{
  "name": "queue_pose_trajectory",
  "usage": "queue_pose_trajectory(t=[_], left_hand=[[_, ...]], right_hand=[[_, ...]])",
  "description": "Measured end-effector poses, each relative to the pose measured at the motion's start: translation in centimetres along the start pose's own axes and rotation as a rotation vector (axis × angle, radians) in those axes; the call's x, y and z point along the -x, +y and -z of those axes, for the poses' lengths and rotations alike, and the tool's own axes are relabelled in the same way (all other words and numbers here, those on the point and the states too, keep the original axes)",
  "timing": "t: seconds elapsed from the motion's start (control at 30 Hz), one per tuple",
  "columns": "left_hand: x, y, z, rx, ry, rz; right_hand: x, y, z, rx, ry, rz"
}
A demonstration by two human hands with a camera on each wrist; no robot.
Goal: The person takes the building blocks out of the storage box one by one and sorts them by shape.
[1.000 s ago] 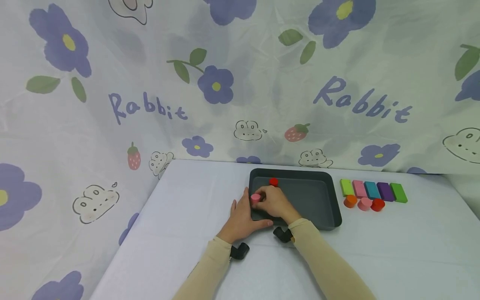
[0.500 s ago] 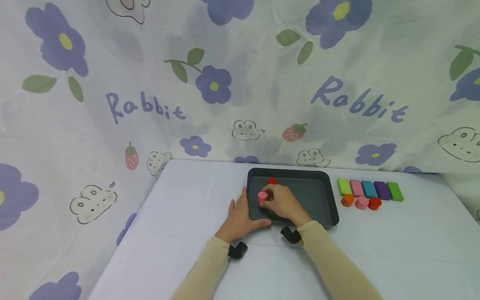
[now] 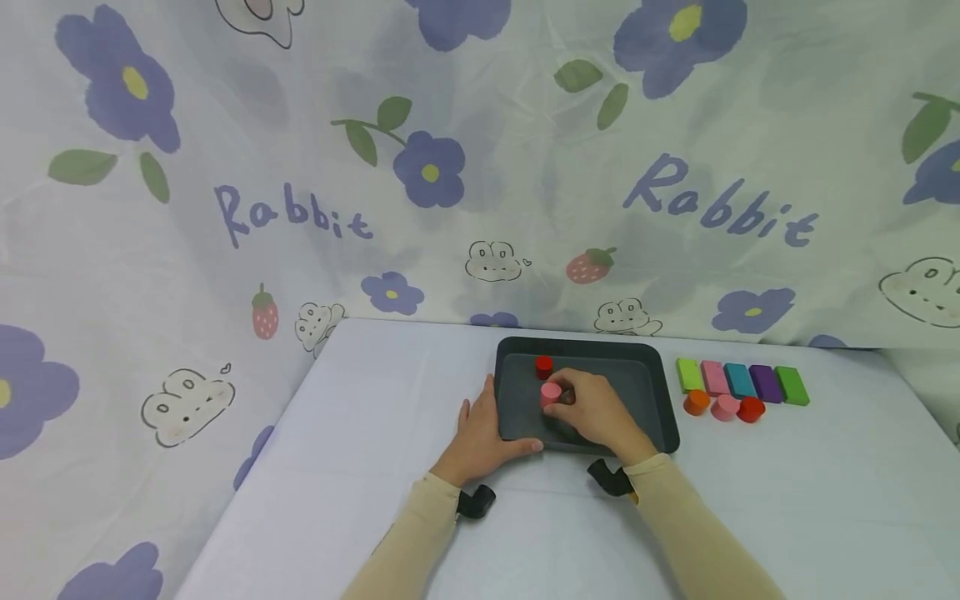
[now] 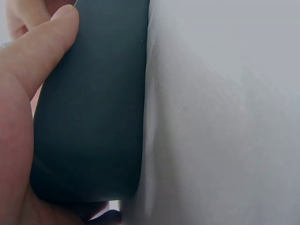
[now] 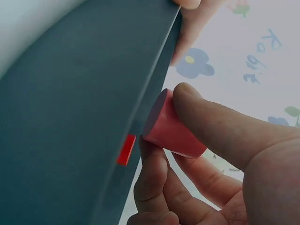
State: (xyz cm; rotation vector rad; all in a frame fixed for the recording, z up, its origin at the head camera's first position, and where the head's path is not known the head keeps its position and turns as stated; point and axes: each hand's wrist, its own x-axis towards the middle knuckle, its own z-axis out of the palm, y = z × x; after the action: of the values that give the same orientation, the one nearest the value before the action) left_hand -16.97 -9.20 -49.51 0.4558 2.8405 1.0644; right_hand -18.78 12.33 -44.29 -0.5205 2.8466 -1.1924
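Note:
My right hand (image 3: 595, 407) pinches a pink cylinder block (image 5: 174, 129) between thumb and fingers, above the left half of a dark grey rectangular tray (image 3: 626, 387). A red cylinder block (image 3: 543, 367) stands in the tray behind it, near the far left. My left hand (image 3: 480, 436) lies at the tray's near left corner, with its fingers straight along the left side and the thumb (image 4: 51, 40) against the near side. In the right wrist view the tray wall hides most of the red block.
Right of the tray, light green (image 3: 689, 376), pink, blue, purple and green (image 3: 792, 386) flat blocks form a row. Before them stand an orange (image 3: 697, 402), a pink (image 3: 725, 407) and a red cylinder block (image 3: 751, 409). A patterned curtain (image 3: 480, 167) hangs behind the white table.
My right hand has moved right with the pink cylinder block, away from the tray's left side. More of the red block in the tray shows. My left hand has stayed at the corner.

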Motion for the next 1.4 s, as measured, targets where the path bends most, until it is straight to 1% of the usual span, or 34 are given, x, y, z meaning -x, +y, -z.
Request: queue_pose_trajectory(t=[0.2,0.43,0.63,0.8,1.1,1.4], left_hand=[[0.1,0.2,0.1,0.008,-0.003,0.007],[0.1,0.1,0.2,0.01,-0.011,0.013],[0.1,0.1,0.2,0.006,-0.018,0.024],[0.2,0.1,0.2,0.003,-0.018,0.021],[0.1,0.0,0.1,0.012,-0.019,0.012],[0.1,0.0,0.1,0.014,-0.018,0.013]], right_hand=[[0.9,0.7,1.0,-0.003,0.029,-0.012],[2.1,1.5,2.0,0.017,0.043,-0.043],[3.0,2.4,2.9,0.048,0.07,-0.038],[3.6,2.8,3.7,0.054,0.089,-0.04],[4.9,3.4,5.1,0.067,0.111,-0.071],[6.5,4.6,6.7,0.094,0.138,-0.081]])
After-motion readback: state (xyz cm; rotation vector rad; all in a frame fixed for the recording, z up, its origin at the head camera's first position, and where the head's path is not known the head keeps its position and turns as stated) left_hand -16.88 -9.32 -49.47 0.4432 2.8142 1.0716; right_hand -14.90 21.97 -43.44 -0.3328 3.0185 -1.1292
